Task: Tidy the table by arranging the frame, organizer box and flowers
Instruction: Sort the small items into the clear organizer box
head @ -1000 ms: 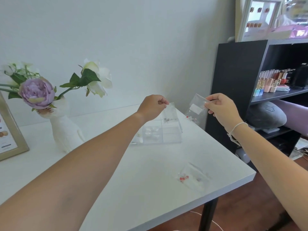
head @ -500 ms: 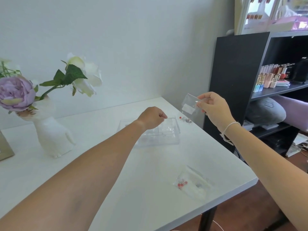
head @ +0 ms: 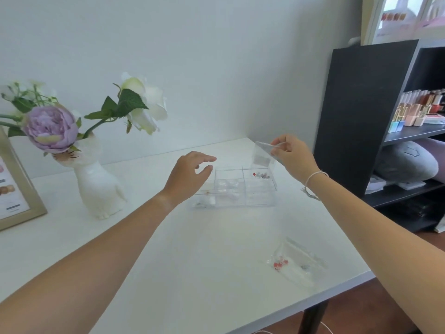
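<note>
A clear organizer box (head: pixel 237 189) with several compartments lies flat near the table's far right corner, small red and grey beads in its right rear cell. My right hand (head: pixel 293 155) pinches a small clear plastic bag (head: pixel 263 155) held above that cell. My left hand (head: pixel 189 175) hovers over the box's left end with fingers loosely apart and nothing in it. A white vase (head: pixel 98 184) with a purple flower (head: pixel 49 127) and a white flower (head: pixel 144 109) stands at the left. A gold picture frame (head: pixel 14 189) leans at the far left edge.
A second clear bag (head: pixel 296 260) with red beads lies near the front right corner of the white table (head: pixel 168 261). A black shelf unit (head: pixel 375 116) with small bottles stands right of the table. A wall runs behind it.
My left hand has let go of the box and opened its fingers. The box's lid, raised a second ago, is down. My right hand moved the bag over the box's right end.
</note>
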Available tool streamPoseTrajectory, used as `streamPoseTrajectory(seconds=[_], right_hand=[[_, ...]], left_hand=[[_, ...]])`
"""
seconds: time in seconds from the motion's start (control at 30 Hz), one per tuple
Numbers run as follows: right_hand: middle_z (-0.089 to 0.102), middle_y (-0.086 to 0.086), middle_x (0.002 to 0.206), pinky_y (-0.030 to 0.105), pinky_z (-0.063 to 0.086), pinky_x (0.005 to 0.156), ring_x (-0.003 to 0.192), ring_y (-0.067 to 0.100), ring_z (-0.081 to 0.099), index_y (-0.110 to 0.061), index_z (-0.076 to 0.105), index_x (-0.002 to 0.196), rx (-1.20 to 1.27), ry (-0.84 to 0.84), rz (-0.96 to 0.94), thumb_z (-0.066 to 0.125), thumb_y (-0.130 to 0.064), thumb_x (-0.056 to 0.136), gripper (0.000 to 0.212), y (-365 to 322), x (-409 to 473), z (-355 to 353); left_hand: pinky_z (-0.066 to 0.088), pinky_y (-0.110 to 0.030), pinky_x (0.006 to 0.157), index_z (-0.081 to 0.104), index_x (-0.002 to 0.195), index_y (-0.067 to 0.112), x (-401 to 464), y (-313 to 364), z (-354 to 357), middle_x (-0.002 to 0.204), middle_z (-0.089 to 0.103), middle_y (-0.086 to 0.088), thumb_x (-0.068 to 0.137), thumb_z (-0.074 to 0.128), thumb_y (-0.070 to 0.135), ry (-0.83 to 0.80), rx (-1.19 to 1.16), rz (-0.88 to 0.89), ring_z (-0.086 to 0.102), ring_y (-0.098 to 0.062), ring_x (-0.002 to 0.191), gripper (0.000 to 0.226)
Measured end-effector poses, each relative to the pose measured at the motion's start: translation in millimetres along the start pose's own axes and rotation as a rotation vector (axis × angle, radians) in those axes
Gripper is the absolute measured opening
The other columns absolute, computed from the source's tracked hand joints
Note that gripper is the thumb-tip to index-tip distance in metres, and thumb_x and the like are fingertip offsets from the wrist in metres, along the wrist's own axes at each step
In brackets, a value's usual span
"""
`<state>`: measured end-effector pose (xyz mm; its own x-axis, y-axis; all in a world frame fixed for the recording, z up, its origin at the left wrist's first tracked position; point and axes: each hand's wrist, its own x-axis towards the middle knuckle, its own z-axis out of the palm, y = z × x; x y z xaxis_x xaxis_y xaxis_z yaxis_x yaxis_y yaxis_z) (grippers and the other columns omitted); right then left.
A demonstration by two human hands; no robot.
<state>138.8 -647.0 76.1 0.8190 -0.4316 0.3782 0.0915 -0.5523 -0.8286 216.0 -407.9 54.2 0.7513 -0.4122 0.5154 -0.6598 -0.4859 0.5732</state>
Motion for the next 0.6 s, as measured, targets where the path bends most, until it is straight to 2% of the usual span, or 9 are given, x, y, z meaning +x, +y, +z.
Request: streamPoseTrajectory(seconds=[0.1, 0.2, 0.3, 0.4, 0.5, 0.6], right_hand=[[0.065, 0.006, 0.085, 0.022, 0.032, 0.05, 0.058, 0.009, 0.043, -0.021, 0.056, 0.087, -0.042, -0.047, 0.013, 0.051, -0.009, 0.084, 0.014, 1.9, 3.0, 8.5], [0.065, 0.003, 0.084, 0.023, 0.036, 0.056, 0.066, 0.01, 0.048, -0.022, 0.057, 0.087, -0.121, -0.107, 0.027, 0.05, -0.006, 0.083, 0.017, 5.2, 3.7, 13.0], [0.062, 0.003, 0.084, 0.024, 0.034, 0.056, 0.061, 0.008, 0.046, -0.02, 0.06, 0.087, -0.16, -0.167, 0.073, 0.053, -0.006, 0.082, 0.016, 9.5, 2.7, 16.1], [0.061, 0.002, 0.09, 0.023, 0.037, 0.058, 0.066, 0.012, 0.05, -0.018, 0.064, 0.094, -0.204, -0.224, 0.095, 0.054, -0.01, 0.085, 0.016, 13.3, -3.0, 19.5], [0.058, 0.001, 0.105, 0.027, 0.042, 0.078, 0.091, 0.019, 0.054, -0.02, 0.064, 0.11, -0.245, -0.234, 0.075, 0.052, -0.015, 0.089, 0.024, 15.0, -13.9, 19.7], [0.053, -0.002, 0.109, 0.025, 0.038, 0.084, 0.093, 0.016, 0.049, -0.022, 0.057, 0.121, -0.269, -0.194, 0.035, 0.053, -0.017, 0.09, 0.032, 12.6, -27.1, 14.1]], left_hand=[[0.036, -0.016, 0.082, 0.066, 0.108, 0.028, -16.5, -14.5, -11.8, 0.115, 0.059, 0.01, 0.087, 0.059, 0.023, 0.03, 0.019, -0.013, 0.048, -0.007, 0.099, 0.022], [0.041, -0.031, 0.097, 0.064, 0.112, 0.027, -28.6, -28.4, -17.0, 0.127, 0.057, 0.007, 0.086, 0.06, 0.029, 0.0, 0.002, -0.089, 0.048, -0.01, 0.116, 0.026], [0.039, -0.036, 0.105, 0.061, 0.117, 0.026, -38.7, -38.3, -16.7, 0.135, 0.053, 0.005, 0.087, 0.059, 0.03, -0.039, -0.033, -0.175, 0.046, -0.011, 0.125, 0.03], [0.035, -0.03, 0.107, 0.059, 0.121, 0.026, -46.5, -44.1, -12.7, 0.14, 0.048, 0.007, 0.089, 0.057, 0.033, -0.077, -0.07, -0.235, 0.044, -0.011, 0.128, 0.033], [0.031, -0.02, 0.097, 0.057, 0.125, 0.027, -50.7, -46.3, -9.8, 0.144, 0.043, 0.011, 0.091, 0.054, 0.033, -0.09, -0.12, -0.266, 0.047, -0.012, 0.125, 0.035], [0.029, -0.018, 0.093, 0.055, 0.127, 0.025, -51.5, -45.5, -9.2, 0.145, 0.042, 0.01, 0.092, 0.052, 0.031, -0.08, -0.147, -0.277, 0.049, -0.012, 0.12, 0.036]])
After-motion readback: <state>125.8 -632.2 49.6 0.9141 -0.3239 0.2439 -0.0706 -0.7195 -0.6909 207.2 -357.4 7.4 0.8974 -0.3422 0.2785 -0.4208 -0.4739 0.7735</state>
